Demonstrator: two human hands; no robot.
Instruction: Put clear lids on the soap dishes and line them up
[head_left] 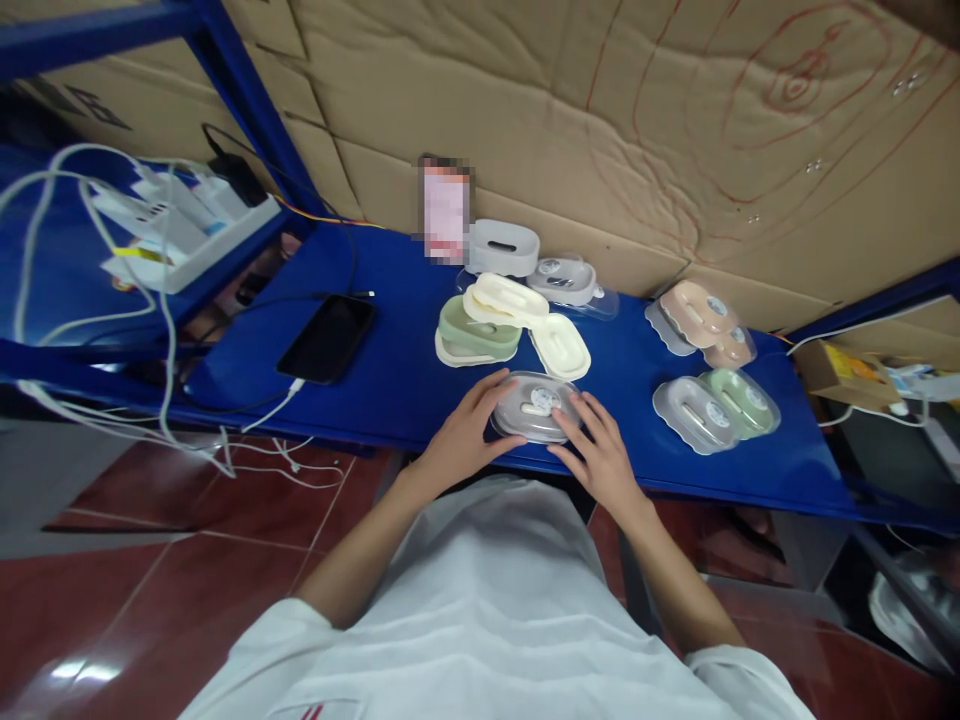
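Observation:
Near the front edge of the blue table lies a grey oval soap dish (534, 424) under a clear plastic lid with a round white sticker. My left hand (477, 428) curves around its left end, fingers at the back and thumb at the front. From the other side my right hand (598, 446) holds its right end, fingertips on the lid and thumb low at the front. Just behind are a green soap dish (466, 335) and cream oval pieces (561, 346), partly stacked. A grey dish body (501, 250) and a grey dish with clear cover (564, 280) stand farther back.
On the right sit grey lidded (697, 412), green lidded (742, 402) and peach soap dishes (697, 312). A dark phone (327, 338) with a white cable lies left. A blurred upright phone (446, 210) leans on the cardboard wall (525, 130). A power strip (217, 245) with cables is at left.

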